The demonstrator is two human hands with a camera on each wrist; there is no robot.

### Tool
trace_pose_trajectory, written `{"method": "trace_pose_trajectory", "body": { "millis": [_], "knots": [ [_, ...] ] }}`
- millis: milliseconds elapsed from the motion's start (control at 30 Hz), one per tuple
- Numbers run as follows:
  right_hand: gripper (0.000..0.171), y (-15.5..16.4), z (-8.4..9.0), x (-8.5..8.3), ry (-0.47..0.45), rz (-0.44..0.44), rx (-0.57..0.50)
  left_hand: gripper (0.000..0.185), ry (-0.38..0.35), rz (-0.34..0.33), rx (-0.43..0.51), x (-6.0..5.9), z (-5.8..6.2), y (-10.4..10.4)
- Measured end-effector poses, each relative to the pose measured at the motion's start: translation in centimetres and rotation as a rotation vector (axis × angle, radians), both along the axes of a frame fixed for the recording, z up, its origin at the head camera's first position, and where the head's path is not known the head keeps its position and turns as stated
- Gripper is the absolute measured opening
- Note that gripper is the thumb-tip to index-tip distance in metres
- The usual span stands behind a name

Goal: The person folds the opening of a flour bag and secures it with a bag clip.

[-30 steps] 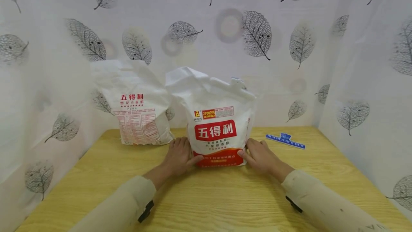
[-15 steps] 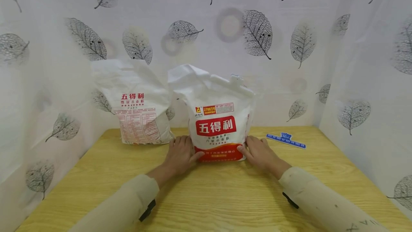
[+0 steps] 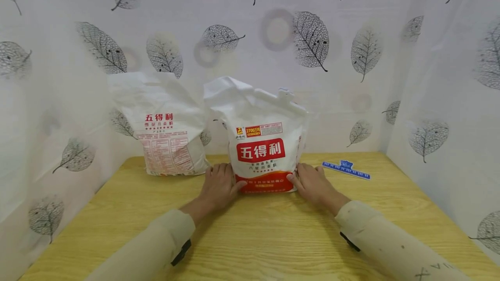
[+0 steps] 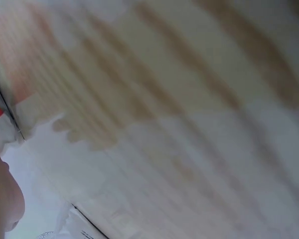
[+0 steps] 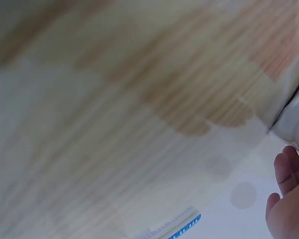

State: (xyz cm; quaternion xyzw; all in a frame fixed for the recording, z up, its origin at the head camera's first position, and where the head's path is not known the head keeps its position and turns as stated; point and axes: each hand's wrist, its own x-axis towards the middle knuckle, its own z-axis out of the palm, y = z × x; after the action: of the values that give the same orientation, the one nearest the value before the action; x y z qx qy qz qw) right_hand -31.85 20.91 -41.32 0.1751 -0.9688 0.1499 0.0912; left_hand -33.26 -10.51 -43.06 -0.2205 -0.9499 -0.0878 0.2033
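A white-and-red flour bag point(image 3: 261, 151) stands upright near the table's middle, its folded top leaning to the left. My left hand point(image 3: 218, 187) grips its lower left side, thumb across the red front. On the opposite lower side my right hand point(image 3: 317, 187) holds the bag the same way, with the thumb at the front corner. The other fingers go round the sides and are partly hidden. In the right wrist view, curled fingers point(image 5: 291, 169) lie close to the bag's edge. A small pale bit point(image 3: 286, 93) shows at the bag's top edge.
Behind and left stands a second white flour bag point(image 3: 166, 142) with red print. A blue bag clip point(image 3: 346, 170) with white marks lies at the back right of the wooden table point(image 3: 258, 237). A leaf-patterned curtain point(image 3: 250, 60) closes off the back and sides.
The flour bag has shifted a little away from me, with both hands moving along at its sides. Over the last half second it has barely moved. The second bag and clip stay put.
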Motion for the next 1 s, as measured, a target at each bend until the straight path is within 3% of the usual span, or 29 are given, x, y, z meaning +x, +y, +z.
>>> {"method": "trace_pose_trajectory", "body": {
  "millis": [500, 1000],
  "knots": [
    [0.077, 0.1, 0.2, -0.6, -0.007, -0.032, 0.003, 0.082, -0.07, 0.052, -0.033, -0.6, 0.6, 0.9],
    [0.074, -0.5, 0.4, -1.2, 0.012, -0.072, 0.061, 0.076, -0.022, 0.082, -0.037, -1.4, 0.2, 1.0]
  ]
}}
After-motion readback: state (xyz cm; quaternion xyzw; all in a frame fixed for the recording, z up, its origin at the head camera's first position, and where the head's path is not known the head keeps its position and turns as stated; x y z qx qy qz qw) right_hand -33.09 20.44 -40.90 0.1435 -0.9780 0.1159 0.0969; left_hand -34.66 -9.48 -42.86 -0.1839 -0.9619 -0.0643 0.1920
